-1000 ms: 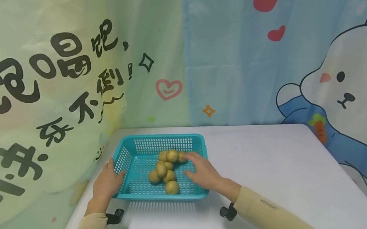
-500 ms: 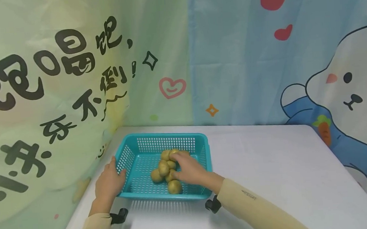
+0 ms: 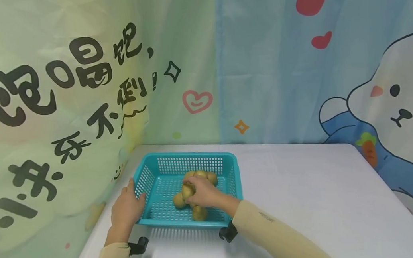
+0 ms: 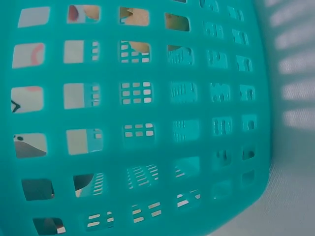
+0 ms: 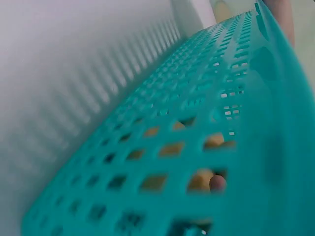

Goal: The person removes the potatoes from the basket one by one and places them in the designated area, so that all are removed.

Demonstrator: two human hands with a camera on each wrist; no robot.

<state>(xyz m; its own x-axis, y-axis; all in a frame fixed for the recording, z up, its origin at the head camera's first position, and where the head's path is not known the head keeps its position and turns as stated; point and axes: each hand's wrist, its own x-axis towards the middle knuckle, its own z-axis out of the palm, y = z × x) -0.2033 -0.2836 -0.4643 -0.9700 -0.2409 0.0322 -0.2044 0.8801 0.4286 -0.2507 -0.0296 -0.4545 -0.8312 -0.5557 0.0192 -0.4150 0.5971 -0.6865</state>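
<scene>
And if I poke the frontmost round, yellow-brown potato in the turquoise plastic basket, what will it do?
The potato would probably roll, since it looks nearly ball-shaped. The basket has raised walls, so it likely wouldn't go far. The potato's plump look suggests it's firm, not squishy.

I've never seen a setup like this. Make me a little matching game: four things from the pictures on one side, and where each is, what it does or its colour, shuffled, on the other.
Things
1. left hand
2. right hand
3. basket
4. tabletop

Places, actions, colours
A. white
B. fingers round a potato
C. turquoise, with holes in its walls
D. at the basket's left side

Right pairs: 1-D, 2-B, 3-C, 4-A
</scene>
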